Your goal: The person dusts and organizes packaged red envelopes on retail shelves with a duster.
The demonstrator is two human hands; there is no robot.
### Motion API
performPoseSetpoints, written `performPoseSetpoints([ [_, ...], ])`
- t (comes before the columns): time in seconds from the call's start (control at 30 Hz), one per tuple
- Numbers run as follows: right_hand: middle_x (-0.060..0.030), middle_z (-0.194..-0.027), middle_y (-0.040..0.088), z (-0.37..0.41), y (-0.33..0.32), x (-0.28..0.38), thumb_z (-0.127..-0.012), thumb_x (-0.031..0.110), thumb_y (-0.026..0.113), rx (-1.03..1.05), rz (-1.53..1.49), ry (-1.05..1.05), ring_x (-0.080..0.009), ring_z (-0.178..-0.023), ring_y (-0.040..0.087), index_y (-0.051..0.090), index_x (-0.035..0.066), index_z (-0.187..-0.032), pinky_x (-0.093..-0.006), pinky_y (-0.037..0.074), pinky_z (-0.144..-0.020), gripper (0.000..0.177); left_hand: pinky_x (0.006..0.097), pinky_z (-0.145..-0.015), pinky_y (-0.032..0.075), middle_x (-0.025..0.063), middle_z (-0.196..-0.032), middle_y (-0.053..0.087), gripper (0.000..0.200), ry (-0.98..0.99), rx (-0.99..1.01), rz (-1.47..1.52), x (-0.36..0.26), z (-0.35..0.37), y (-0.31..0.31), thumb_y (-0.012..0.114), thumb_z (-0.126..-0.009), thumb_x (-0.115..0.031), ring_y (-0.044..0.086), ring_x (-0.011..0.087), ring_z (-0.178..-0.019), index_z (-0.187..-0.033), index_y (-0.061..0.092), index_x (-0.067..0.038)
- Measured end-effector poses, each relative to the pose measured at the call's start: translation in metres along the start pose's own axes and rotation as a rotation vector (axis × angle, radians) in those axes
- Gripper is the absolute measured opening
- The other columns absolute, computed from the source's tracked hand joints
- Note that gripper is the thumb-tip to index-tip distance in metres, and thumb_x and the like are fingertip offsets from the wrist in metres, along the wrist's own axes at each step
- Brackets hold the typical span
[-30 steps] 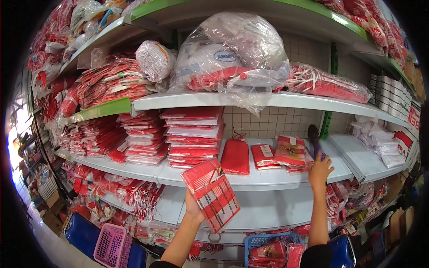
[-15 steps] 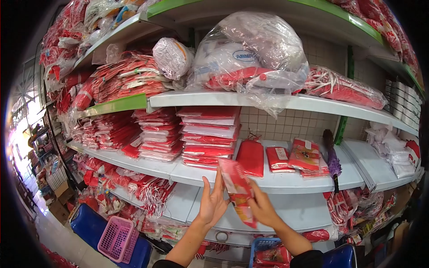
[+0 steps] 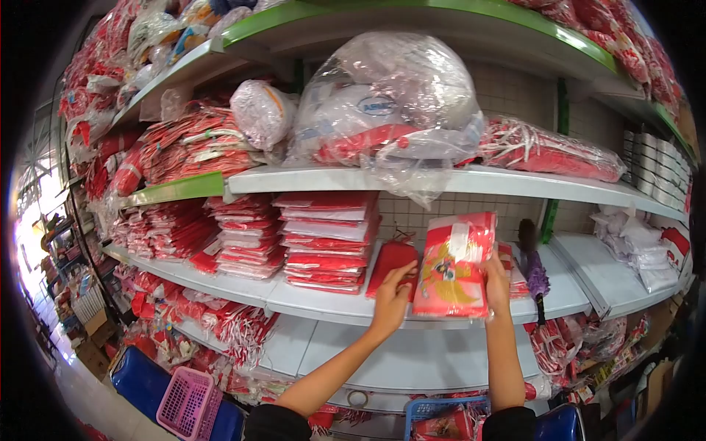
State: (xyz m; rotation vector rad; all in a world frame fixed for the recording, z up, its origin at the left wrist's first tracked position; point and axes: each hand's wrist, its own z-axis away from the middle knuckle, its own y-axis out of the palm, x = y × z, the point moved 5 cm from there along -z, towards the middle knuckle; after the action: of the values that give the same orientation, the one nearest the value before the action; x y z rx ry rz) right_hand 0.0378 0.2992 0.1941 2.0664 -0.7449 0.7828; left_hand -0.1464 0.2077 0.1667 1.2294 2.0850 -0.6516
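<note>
A clear-wrapped red packet with a yellow printed figure and a white label (image 3: 446, 283) is held up before the middle shelf, its front toward me. My right hand (image 3: 497, 285) is closed on its right edge. Just off its left edge is my left hand (image 3: 393, 300), fingers loosely apart and holding nothing. Behind the left hand, a plain red packet (image 3: 393, 259) lies on the shelf. The held packet partly hides another red packet (image 3: 518, 279) behind it.
Tall stacks of red and white packets (image 3: 323, 242) stand left on the middle shelf (image 3: 287, 298). To the right lies a purple folded umbrella (image 3: 537, 275). A large clear bag (image 3: 397, 95) overhangs from above. Below are a pink basket (image 3: 187, 404) and a blue basket (image 3: 413, 411).
My right hand has lifted the packet up and rightward and turned its printed face toward me. My left hand has moved up and right, to beside the packet's left edge.
</note>
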Motion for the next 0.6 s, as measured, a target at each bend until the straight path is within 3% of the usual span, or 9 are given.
performPoseSetpoints([
  [0.07,-0.0079,-0.107,0.057,-0.019,-0.027,0.01,-0.087,0.01,0.046,-0.148,-0.022,-0.038,-0.0151,-0.094,0.057,0.044,0.002,-0.123,-0.0272,0.047,-0.08,0.037,0.0306,-0.084,0.04,0.0113,-0.105,0.055,0.035,0.044,0.043,-0.06,0.001,-0.012,0.036,0.042,-0.087,-0.015,0.05,0.0197,-0.104,-0.119,0.052,-0.004],
  [0.17,-0.0095,-0.106,0.058,-0.04,-0.055,0.026,-0.088,0.013,0.047,-0.204,-0.075,0.018,-0.0181,-0.091,0.06,0.047,0.002,-0.12,-0.0304,0.05,-0.077,0.033,0.0389,-0.084,0.036,0.0129,-0.108,0.055,0.034,0.109,0.159,-0.659,0.011,-0.027,0.084,0.043,-0.089,-0.021,0.049,0.0242,-0.104,-0.117,0.054,-0.005],
  [0.2,-0.0106,-0.102,0.059,-0.049,-0.067,0.03,-0.087,0.012,0.048,-0.16,-0.037,0.013,-0.0207,-0.087,0.062,0.047,0.003,-0.118,-0.0329,0.051,-0.073,0.032,0.0464,-0.082,0.032,0.0139,-0.106,0.057,0.034,0.099,0.116,-0.598,0.015,-0.032,0.095,0.042,-0.089,-0.027,0.046,0.0271,-0.105,-0.105,0.06,-0.003],
  [0.3,-0.0123,-0.1,0.059,-0.068,-0.097,0.038,-0.086,0.011,0.049,-0.179,-0.016,-0.021,-0.0231,-0.084,0.062,0.046,0.003,-0.117,-0.0339,0.052,-0.072,0.032,0.0496,-0.079,0.031,0.0159,-0.098,0.06,0.039,0.003,0.248,-0.748,0.011,-0.043,0.116,0.038,-0.091,-0.031,0.048,0.0286,-0.103,-0.09,0.064,-0.002],
  [0.4,-0.0142,-0.099,0.059,-0.074,-0.114,0.046,-0.084,0.006,0.051,-0.235,-0.021,-0.025,-0.0252,-0.084,0.062,0.047,0.003,-0.113,-0.0351,0.053,-0.071,0.03,0.0517,-0.077,0.029,0.018,-0.086,0.062,0.046,-0.062,0.283,-0.721,0.026,-0.048,0.131,0.033,-0.093,-0.034,0.051,0.031,-0.099,-0.08,0.064,-0.003],
  [0.5,-0.0153,-0.099,0.059,-0.078,-0.129,0.041,-0.082,0.003,0.052,-0.255,-0.04,0.005,-0.0263,-0.085,0.062,0.047,0.002,-0.111,-0.0366,0.054,-0.071,0.029,0.0505,-0.077,0.029,0.018,-0.081,0.062,0.05,-0.086,0.2,-0.529,0.042,-0.045,0.138,0.029,-0.094,-0.036,0.053,0.0314,-0.094,-0.082,0.064,-0.003],
  [0.6,-0.016,-0.098,0.059,-0.086,-0.148,0.023,-0.081,0.0,0.052,-0.254,0.031,0.096,-0.0271,-0.085,0.062,0.048,0.0,-0.109,-0.0378,0.054,-0.071,0.028,0.049,-0.078,0.029,0.0143,-0.079,0.063,0.049,-0.119,0.219,-0.379,0.052,-0.042,0.136,0.027,-0.095,-0.038,0.056,0.0288,-0.089,-0.094,0.062,-0.004],
])
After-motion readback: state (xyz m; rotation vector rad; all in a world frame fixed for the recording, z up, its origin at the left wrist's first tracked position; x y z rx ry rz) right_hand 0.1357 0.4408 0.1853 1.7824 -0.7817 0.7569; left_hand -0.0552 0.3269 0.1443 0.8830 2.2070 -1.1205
